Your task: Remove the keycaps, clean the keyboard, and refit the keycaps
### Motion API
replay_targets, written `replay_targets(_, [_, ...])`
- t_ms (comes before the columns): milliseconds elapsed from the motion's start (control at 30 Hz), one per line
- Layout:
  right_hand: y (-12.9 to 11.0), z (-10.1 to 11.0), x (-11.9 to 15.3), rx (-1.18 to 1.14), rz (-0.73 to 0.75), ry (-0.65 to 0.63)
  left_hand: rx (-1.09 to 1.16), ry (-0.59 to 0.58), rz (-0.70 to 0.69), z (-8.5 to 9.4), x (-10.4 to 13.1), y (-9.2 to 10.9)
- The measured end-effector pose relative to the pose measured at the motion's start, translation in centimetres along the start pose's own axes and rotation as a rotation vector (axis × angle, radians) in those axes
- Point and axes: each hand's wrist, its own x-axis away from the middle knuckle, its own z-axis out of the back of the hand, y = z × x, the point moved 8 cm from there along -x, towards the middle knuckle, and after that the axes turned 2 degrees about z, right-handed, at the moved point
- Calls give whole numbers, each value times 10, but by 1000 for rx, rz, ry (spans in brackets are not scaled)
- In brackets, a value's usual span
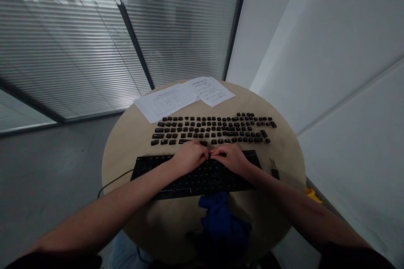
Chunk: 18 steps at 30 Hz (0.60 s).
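A black keyboard lies across the near half of the round table, most of its key positions showing without caps. Over its far edge my left hand and my right hand meet, fingertips almost touching. Both are closed in a pinch around a small dark spot, too small to name. Just beyond them, loose black keycaps are laid out in rows that follow a keyboard's layout. A long keycap sits right behind my left hand, partly covered by it.
Printed papers lie at the table's far edge. A small tool with a dark handle rests to the right. Blue cloth is bunched at the near edge. The keyboard's cable runs off left. Glass with blinds and a white wall stand close behind.
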Motion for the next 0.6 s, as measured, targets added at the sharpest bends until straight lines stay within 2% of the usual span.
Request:
replay_targets(200, [-4, -2, 1, 102, 62, -9, 76, -5, -12, 0, 3, -5])
replay_targets(333, [6, 1, 2, 0, -27, 38, 163, 46, -106, 8, 9, -6])
replay_targets(433, [11, 3, 2, -48, -79, 50, 193, 73, -61, 14, 14, -12])
replay_targets(600, [1, 1, 4, 37, 22, 40, 189, 85, -18, 22, 20, -11])
